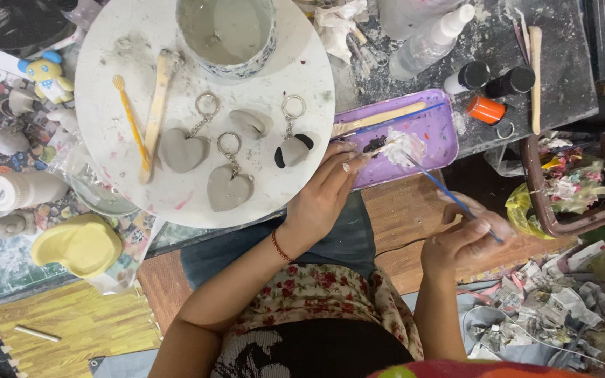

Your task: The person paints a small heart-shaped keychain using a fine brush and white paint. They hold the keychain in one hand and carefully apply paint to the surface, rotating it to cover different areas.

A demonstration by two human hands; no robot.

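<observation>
Right fingers [472,228] pinched round a thin blue paintbrush [449,194], held far back on the handle, near its end. Right hand [465,241] low, over the wooden floor, well clear of the table edge. Bristle end up at a crumpled white tissue [404,145] smeared with black, lying in a purple tray [437,126].

Left fingers [341,157] stretched out and loosely curled, tips on the tray's near rim and touching the tissue; gripping nothing firmly as far as can be told. Left hand [323,196] resting at the rim of a round white board [106,105], a red thread at the wrist.

Brush probably very light and stiff along the handle, soft only at the tip; slim enough to roll between fingers, so best pinched nearer the bristles for control. Tissue limp, damp-looking, likely to tear or drag if pulled; better pressed flat with the fingertips.

On the board: three grey heart-shaped keyrings [183,148], one more partly painted black [293,149], a yellow tool [131,122], a wooden stick [155,105], a cup of cloudy water [227,31]. Hearts look like unglazed clay: small, rigid, brittle at the edges, safest lifted by the metal ring or the sides, away from wet paint.

Beyond the tray: small paint bottles [488,108], a spray bottle [428,43]. Far right, a brown basket [575,182] of scraps.
</observation>
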